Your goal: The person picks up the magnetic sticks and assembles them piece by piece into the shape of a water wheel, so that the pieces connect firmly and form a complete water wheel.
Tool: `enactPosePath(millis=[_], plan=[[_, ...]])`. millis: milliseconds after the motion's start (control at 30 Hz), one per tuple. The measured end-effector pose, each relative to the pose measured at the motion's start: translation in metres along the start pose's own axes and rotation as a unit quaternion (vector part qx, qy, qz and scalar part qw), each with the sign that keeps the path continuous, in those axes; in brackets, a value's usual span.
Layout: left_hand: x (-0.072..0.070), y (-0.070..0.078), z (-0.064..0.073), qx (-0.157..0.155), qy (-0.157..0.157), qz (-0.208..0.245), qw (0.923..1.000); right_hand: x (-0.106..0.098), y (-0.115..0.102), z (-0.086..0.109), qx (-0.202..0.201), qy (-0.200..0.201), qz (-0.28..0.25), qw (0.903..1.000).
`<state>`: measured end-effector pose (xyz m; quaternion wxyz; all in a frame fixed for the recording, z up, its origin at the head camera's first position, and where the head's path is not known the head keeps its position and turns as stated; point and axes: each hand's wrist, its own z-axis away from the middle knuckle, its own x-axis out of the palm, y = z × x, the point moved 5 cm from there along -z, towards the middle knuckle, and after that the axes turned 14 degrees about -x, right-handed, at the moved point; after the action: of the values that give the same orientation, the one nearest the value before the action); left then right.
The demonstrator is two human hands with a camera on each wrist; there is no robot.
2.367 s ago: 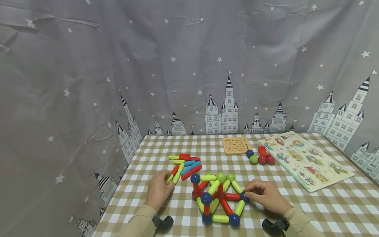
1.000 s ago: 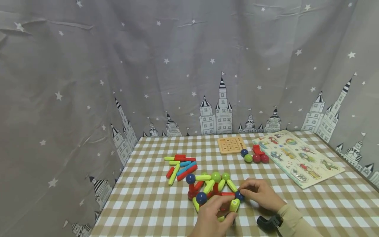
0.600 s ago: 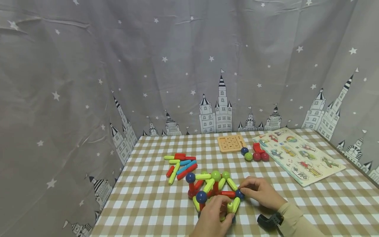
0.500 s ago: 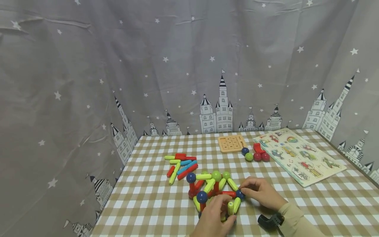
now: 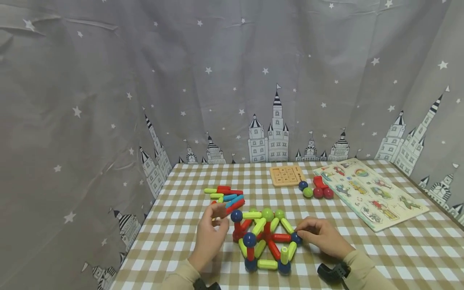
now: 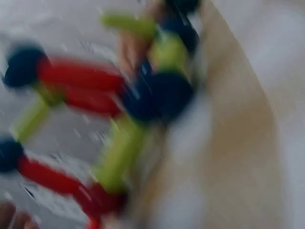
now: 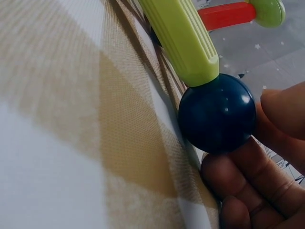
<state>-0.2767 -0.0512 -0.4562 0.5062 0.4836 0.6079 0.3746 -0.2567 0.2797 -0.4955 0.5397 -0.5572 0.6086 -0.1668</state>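
A magnetic ball-and-stick structure [image 5: 281, 238] of red and light green sticks with blue, red and green balls stands on the table before me. My right hand [image 5: 324, 237] pinches the blue ball [image 7: 218, 113] at its right corner between thumb and fingers. On the front blue ball [image 5: 284, 268] a short green stick [image 5: 284, 255] stands upright. To the left of the structure, my left hand [image 5: 210, 237] is off the table with loosely bent fingers and nothing seen in it. It partly covers the pile of loose sticks [image 5: 235, 204]. The left wrist view is blurred.
Behind the structure lie a wooden number puzzle [image 5: 287, 176], several loose balls [image 5: 307, 192] and a red piece [image 5: 319, 182]. A picture puzzle board [image 5: 373, 193] is at the right. A grey curtain [image 5: 203, 100] hangs behind the checked tablecloth [image 5: 170, 225].
My left hand took a green stick from the pile, stood it on the front blue ball, let go and moved back left. The right hand stayed at its ball.
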Motion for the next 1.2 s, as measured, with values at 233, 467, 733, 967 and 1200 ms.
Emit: enactPosePath(millis=[233, 467, 733, 967, 1200], plan=[[0.020, -0.049, -0.013, -0.039, -0.163, -0.060, 0.9840, 0.000, 0.000, 0.002, -0.009, 0.008, 0.003, 0.9999], [0.022, -0.047, -0.013, -0.034, -0.147, -0.063, 0.9866, -0.004, -0.001, 0.004, -0.007, 0.011, 0.000, 0.9999], [0.016, -0.046, -0.011, -0.032, -0.143, -0.066, 0.9870, 0.000, -0.002, 0.000, -0.020, -0.001, -0.017, 0.9997], [0.012, -0.048, -0.011, -0.030, -0.139, -0.059, 0.9881, -0.004, 0.000, -0.010, 0.000, -0.009, -0.018, 0.9998], [0.015, -0.045, -0.008, -0.034, -0.148, -0.055, 0.9869, -0.041, -0.002, -0.075, 0.041, 0.004, 0.079, 0.9961]])
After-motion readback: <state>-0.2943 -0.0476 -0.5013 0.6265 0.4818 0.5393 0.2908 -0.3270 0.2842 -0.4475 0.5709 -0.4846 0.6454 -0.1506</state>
